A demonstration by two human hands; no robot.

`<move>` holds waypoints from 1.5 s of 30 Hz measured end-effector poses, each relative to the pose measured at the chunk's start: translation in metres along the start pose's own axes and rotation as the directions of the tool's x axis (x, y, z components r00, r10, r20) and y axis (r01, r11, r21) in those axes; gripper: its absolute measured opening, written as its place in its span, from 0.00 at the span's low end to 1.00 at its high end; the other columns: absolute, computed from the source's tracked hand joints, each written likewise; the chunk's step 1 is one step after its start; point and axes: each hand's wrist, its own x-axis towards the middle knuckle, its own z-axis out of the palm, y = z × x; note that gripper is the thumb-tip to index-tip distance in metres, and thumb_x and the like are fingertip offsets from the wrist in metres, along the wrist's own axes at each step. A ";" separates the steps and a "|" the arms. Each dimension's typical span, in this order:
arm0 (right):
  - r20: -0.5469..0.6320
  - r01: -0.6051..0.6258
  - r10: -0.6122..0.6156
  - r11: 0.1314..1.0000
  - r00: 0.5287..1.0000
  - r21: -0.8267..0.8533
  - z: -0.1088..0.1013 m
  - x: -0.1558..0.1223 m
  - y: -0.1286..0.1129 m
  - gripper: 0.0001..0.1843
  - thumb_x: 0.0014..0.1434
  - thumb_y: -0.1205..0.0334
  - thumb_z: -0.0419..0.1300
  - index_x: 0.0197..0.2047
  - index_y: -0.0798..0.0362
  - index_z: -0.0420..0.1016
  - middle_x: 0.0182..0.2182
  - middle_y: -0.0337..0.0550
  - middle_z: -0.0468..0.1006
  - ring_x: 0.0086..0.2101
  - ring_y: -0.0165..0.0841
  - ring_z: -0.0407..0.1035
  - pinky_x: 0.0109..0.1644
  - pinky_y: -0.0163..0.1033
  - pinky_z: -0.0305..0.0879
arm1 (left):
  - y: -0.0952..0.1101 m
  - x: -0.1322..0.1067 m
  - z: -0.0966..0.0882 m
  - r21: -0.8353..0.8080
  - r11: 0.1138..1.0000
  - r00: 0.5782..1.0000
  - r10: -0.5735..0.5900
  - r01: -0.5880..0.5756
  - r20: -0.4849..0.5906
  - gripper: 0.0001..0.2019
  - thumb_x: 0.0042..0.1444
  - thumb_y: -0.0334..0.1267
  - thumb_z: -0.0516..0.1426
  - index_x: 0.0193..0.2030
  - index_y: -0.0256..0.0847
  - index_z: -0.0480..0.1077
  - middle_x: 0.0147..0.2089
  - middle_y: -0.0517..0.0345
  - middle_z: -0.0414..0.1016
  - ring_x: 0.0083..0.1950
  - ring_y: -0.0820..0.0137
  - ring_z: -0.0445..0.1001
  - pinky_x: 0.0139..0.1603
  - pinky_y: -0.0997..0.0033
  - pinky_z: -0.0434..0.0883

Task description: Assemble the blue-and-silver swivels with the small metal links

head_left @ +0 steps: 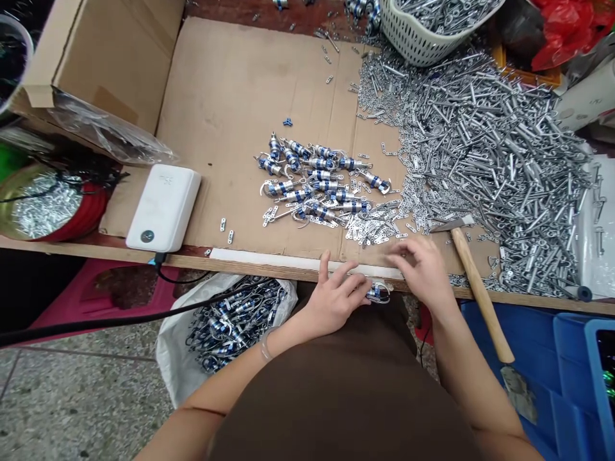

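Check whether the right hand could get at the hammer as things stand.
Probably yes: the right hand is just beside the hammer, whose wooden handle lies uncovered, with nothing between them.

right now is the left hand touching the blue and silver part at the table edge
Touching. The head view shows the left hand pinching the blue and silver part with its fingertips.

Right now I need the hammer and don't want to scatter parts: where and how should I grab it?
Take the hammer by the free end of its wooden handle, which juts past the table edge toward you. Come from the near side with the right hand beside it; the head lies among loose metal parts. The left hand holds a blue-and-silver part.
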 end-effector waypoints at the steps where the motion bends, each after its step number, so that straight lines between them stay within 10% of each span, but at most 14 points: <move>1: -0.038 0.034 -0.036 0.998 0.999 -0.051 0.001 0.008 0.001 0.05 0.54 0.60 0.56 0.34 0.50 0.71 0.33 0.41 0.70 0.38 0.36 0.61 0.43 0.41 0.54 | 0.000 0.000 0.000 -0.007 1.000 1.000 -0.004 0.004 0.005 0.08 0.57 0.40 0.55 0.41 0.43 0.70 0.37 0.62 0.74 0.51 0.64 0.66 0.65 0.43 0.34; 7: 0.027 0.161 -0.160 0.949 0.987 -0.271 0.003 0.024 0.001 0.07 0.57 0.60 0.54 0.33 0.51 0.71 0.33 0.42 0.69 0.38 0.38 0.59 0.42 0.43 0.52 | 0.001 0.000 0.000 -0.033 0.998 0.999 -0.047 0.048 0.019 0.08 0.57 0.42 0.55 0.40 0.42 0.70 0.35 0.61 0.74 0.49 0.64 0.67 0.65 0.44 0.34; 18: 0.194 0.183 -0.189 0.982 0.963 0.047 0.009 -0.044 -0.007 0.08 0.61 0.65 0.49 0.42 0.52 0.66 0.35 0.42 0.72 0.38 0.33 0.63 0.42 0.40 0.59 | 0.002 -0.003 0.001 -0.172 0.976 0.987 -0.147 0.133 -0.066 0.07 0.56 0.41 0.56 0.39 0.41 0.69 0.34 0.63 0.76 0.44 0.68 0.70 0.66 0.49 0.44; 31: 0.395 0.057 -0.025 0.996 0.918 -0.069 0.002 -0.001 -0.018 0.09 0.48 0.63 0.58 0.32 0.51 0.60 0.28 0.38 0.68 0.35 0.35 0.61 0.40 0.40 0.54 | 0.000 -0.002 0.001 -0.228 0.963 0.981 -0.168 0.143 -0.094 0.05 0.53 0.41 0.59 0.33 0.43 0.70 0.31 0.68 0.76 0.43 0.68 0.72 0.65 0.47 0.44; 35: 0.047 -0.083 0.080 0.995 0.996 0.060 -0.014 -0.006 0.015 0.13 0.50 0.54 0.58 0.36 0.51 0.62 0.34 0.42 0.69 0.35 0.35 0.63 0.39 0.41 0.58 | 0.000 -0.002 0.000 -0.239 0.959 0.981 -0.178 0.156 -0.076 0.05 0.53 0.41 0.59 0.32 0.43 0.70 0.31 0.67 0.76 0.44 0.68 0.72 0.65 0.47 0.43; 38: -0.489 -0.385 0.290 0.917 0.823 -0.106 -0.030 -0.006 0.056 0.23 0.49 0.46 0.58 0.42 0.54 0.63 0.40 0.53 0.68 0.40 0.44 0.61 0.41 0.48 0.57 | 0.000 -0.001 0.000 -0.236 0.959 0.981 -0.179 0.155 -0.081 0.05 0.53 0.41 0.59 0.32 0.44 0.70 0.30 0.67 0.76 0.43 0.68 0.72 0.65 0.47 0.44; 40: -0.522 -0.489 0.335 0.852 0.784 -0.188 -0.036 -0.006 0.074 0.23 0.51 0.45 0.55 0.40 0.56 0.66 0.39 0.57 0.68 0.40 0.47 0.62 0.41 0.50 0.56 | 0.000 -0.001 0.000 -0.229 0.962 0.981 -0.174 0.152 -0.084 0.05 0.54 0.41 0.59 0.31 0.44 0.70 0.31 0.67 0.76 0.43 0.68 0.72 0.65 0.47 0.44; 45: -0.422 -0.390 0.264 0.887 0.867 -0.246 -0.033 -0.023 0.047 0.19 0.60 0.51 0.44 0.41 0.56 0.66 0.36 0.56 0.72 0.37 0.44 0.67 0.35 0.45 0.59 | 0.000 -0.001 0.000 -0.229 0.964 0.983 -0.162 0.138 -0.091 0.05 0.53 0.41 0.59 0.31 0.43 0.69 0.31 0.67 0.76 0.43 0.68 0.72 0.65 0.46 0.44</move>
